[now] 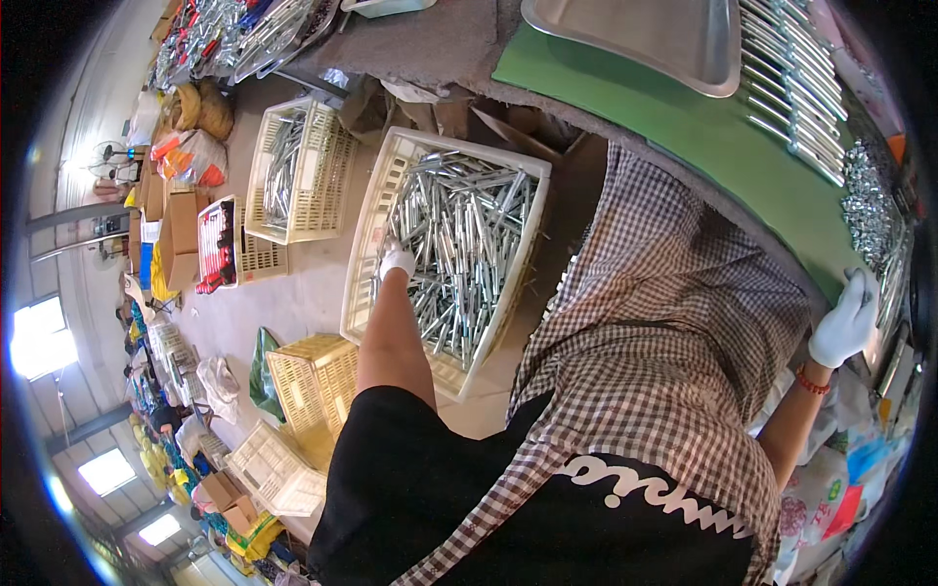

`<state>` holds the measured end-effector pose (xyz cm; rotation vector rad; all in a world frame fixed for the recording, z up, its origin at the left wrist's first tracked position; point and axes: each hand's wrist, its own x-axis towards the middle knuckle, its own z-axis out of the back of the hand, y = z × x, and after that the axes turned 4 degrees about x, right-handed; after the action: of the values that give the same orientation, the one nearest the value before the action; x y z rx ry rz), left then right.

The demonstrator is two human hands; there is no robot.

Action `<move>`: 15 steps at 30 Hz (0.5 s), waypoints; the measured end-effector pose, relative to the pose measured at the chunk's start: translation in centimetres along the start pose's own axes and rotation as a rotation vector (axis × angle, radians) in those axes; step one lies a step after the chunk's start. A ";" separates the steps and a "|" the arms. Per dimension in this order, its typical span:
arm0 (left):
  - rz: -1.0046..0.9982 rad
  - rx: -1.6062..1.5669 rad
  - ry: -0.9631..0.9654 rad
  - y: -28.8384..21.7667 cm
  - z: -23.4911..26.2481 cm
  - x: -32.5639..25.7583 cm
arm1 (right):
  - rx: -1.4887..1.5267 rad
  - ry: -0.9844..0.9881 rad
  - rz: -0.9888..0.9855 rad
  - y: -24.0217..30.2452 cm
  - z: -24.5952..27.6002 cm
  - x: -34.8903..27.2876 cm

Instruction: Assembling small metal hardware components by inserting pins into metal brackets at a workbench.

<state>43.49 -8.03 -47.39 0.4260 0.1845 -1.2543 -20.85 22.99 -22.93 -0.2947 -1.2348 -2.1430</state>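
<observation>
My left hand (396, 260), in a white glove, reaches down into a large cream plastic crate (367, 227). It is at the crate's left side, against a heap of shiny metal rods (459, 234). Its fingers are mostly hidden, so whether it grips a rod does not show. My right hand (846, 322), also gloved in white, is at the near right edge of the green-topped table (674, 127), its fingers stretched out. Just beyond it lies a pile of small shiny metal parts (873, 210). Farther back, a row of long metal rods (796, 88) lies side by side.
A metal tray (650, 39) sits on the table. Left of the large crate are another crate of rods (298, 161), a basket of red-and-black items (217, 244) and yellowish crates (313, 386) on the floor. More metal parts (210, 39) are heaped at the far left.
</observation>
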 end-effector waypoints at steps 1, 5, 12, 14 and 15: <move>0.027 -0.023 0.153 1.9 -0.6 0.7 | 0.023 0.007 0.026 -0.7 -0.4 0.2; 0.065 0.051 0.026 -1.9 0.1 -0.9 | -0.011 -0.016 0.063 -0.9 0.2 0.2; -0.038 0.098 -0.200 -0.9 -0.6 -4.9 | -0.047 0.047 0.030 0.5 0.0 0.5; -0.103 -0.011 -0.322 -1.0 -0.6 -5.7 | -0.035 0.004 -0.011 0.0 0.0 0.4; -0.094 -0.012 -0.318 -1.3 -0.8 -6.1 | -0.033 0.012 -0.006 0.0 0.0 0.5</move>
<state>40.42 -2.64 -46.11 0.2046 -0.0584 -1.3945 -21.21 22.80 -22.67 -0.2928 -1.1963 -2.1688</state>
